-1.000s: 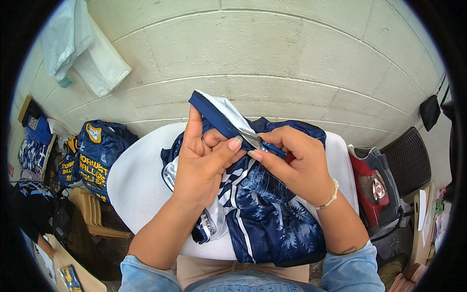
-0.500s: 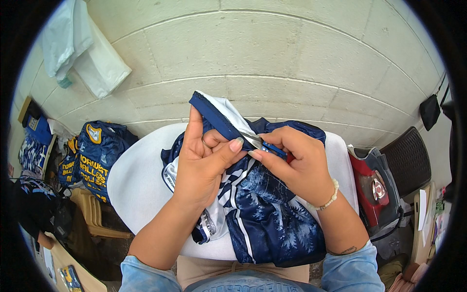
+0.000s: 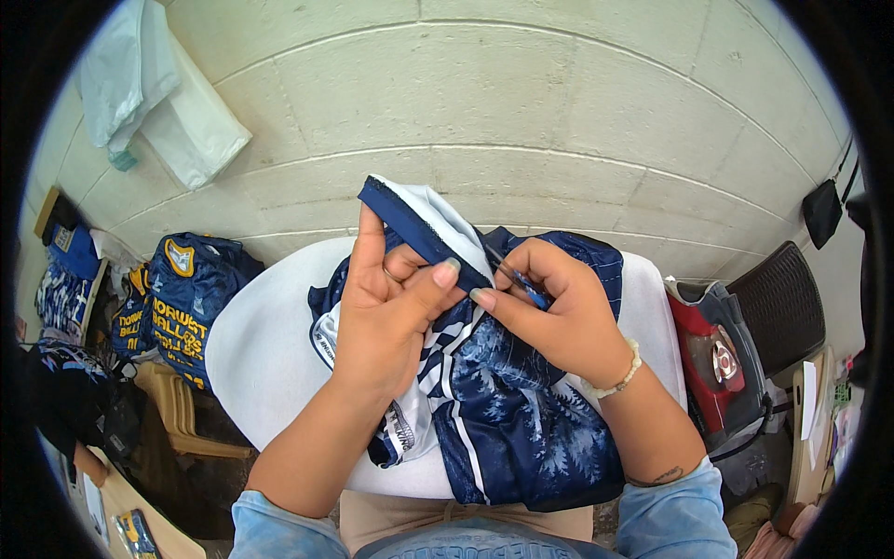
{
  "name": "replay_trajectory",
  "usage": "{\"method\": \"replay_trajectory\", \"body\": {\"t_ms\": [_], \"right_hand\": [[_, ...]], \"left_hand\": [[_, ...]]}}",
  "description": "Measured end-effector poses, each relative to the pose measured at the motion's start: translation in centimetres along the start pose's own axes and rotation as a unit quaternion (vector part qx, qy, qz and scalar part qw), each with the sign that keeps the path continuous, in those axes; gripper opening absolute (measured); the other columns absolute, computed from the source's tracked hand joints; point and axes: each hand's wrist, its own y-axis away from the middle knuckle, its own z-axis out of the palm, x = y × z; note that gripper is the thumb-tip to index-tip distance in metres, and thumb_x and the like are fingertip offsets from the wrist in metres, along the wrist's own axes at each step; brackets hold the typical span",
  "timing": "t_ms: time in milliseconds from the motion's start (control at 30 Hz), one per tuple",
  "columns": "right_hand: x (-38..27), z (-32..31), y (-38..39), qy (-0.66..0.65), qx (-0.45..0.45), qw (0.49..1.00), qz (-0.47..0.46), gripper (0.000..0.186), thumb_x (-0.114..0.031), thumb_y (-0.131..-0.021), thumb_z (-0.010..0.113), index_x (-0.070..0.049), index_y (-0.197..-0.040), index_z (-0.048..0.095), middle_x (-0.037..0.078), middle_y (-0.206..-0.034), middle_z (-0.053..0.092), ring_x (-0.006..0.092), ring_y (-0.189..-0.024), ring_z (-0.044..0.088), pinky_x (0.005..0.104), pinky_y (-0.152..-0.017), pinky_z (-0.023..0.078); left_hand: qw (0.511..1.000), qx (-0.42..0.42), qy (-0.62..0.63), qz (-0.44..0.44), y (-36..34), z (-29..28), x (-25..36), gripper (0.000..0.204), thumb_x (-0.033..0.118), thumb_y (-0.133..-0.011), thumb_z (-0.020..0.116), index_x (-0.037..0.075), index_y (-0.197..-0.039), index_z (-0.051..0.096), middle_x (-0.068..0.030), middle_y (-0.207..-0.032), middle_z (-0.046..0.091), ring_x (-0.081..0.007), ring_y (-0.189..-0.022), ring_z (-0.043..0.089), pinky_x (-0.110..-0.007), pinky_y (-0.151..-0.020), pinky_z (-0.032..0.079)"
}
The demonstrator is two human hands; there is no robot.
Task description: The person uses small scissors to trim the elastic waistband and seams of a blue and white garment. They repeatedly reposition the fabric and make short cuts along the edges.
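Observation:
A navy sports garment [image 3: 531,410] with white panels and a pale tree print lies bunched on a white, rounded surface [image 3: 256,335]. One navy-banded edge [image 3: 410,224] is raised, its white inside and dark overlock stitching showing. My left hand [image 3: 386,317] pinches this band between thumb and fingers, the index finger stretched up behind its far end. In my right hand [image 3: 573,312] is a small pair of scissors [image 3: 533,293] with blue handles, blades angled up and left behind the white cloth. The right thumb tip touches the band's near end.
A pale block wall [image 3: 521,102] rises behind the surface, with white plastic bags [image 3: 177,112] hung at upper left. Left stand packed navy-and-yellow jerseys [image 3: 182,307] and a tan plastic chair [image 3: 182,410]. A red-and-grey bag [image 3: 712,363] and dark woven chair [image 3: 782,307] stand right. Another person's hand [image 3: 90,466] shows lower left.
The scissors have come away from the seam, their blades swinging from lying across the band to pointing upward behind it. My right hand has turned slightly; the left still holds the band.

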Motion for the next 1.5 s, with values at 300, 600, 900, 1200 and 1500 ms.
{"method": "replay_trajectory", "body": {"t_ms": [300, 600, 900, 1200, 1500], "right_hand": [[0.2, 0.0, -0.1, -0.015, 0.032, 0.997, -0.064, 0.03, -0.021, -0.082, 0.075, -0.002, -0.095, 0.056, 0.007, -0.077, 0.059, 0.0114, -0.065, 0.053, 0.025, -0.056, 0.043], [-0.7, 0.1, 0.4, 0.1, 0.064, 0.986, -0.113, 0.031, -0.021, -0.078, 0.08, -0.002, -0.093, 0.061, 0.008, -0.076, 0.063, 0.0149, -0.06, 0.059, 0.026, -0.053, 0.045], [-1.0, -0.2, 0.6, 0.125, 0.057, 0.984, -0.114, 0.029, -0.016, -0.075, 0.082, 0.0, -0.093, 0.066, 0.006, -0.081, 0.066, 0.0108, -0.066, 0.059, 0.0225, -0.058, 0.046], [-0.7, 0.0, 0.4, 0.115, 0.073, 0.979, -0.149, 0.027, -0.023, -0.078, 0.08, -0.003, -0.085, 0.063, 0.009, -0.069, 0.061, 0.0153, -0.052, 0.056, 0.0263, -0.048, 0.043], [-0.5, 0.2, 0.4, 0.099, 0.074, 0.983, -0.137, 0.026, -0.022, -0.08, 0.078, -0.002, -0.085, 0.062, 0.008, -0.071, 0.06, 0.0153, -0.054, 0.056, 0.0265, -0.049, 0.043]], "left_hand": [[1.0, -0.002, -0.005, 0.002, -0.2, 0.1, 0.6, 0.076, -0.008, -0.089, 0.057, 0.009, -0.152, 0.017, -0.0105, -0.111, 0.064, -0.0168, -0.1, 0.064, -0.032, -0.089, 0.054], [1.0, -0.005, -0.013, -0.014, 0.1, 0.2, 0.6, 0.078, -0.006, -0.09, 0.057, 0.012, -0.153, 0.015, -0.0088, -0.105, 0.064, -0.0161, -0.1, 0.065, -0.032, -0.088, 0.056], [1.0, 0.003, 0.001, -0.024, 0.1, 0.1, 0.7, 0.079, -0.004, -0.09, 0.059, 0.015, -0.153, 0.015, -0.0067, -0.103, 0.064, -0.0143, -0.097, 0.065, -0.03, -0.085, 0.058], [1.0, 0.001, -0.013, -0.025, 0.2, 0.1, 0.7, 0.08, -0.003, -0.09, 0.06, 0.014, -0.153, 0.014, -0.0062, -0.099, 0.065, -0.0127, -0.093, 0.066, -0.027, -0.082, 0.058], [1.0, 0.002, -0.017, -0.019, 0.2, 0.1, 0.5, 0.079, -0.002, -0.091, 0.059, 0.013, -0.153, 0.012, -0.0057, -0.098, 0.064, -0.0126, -0.093, 0.066, -0.028, -0.083, 0.058]]}}
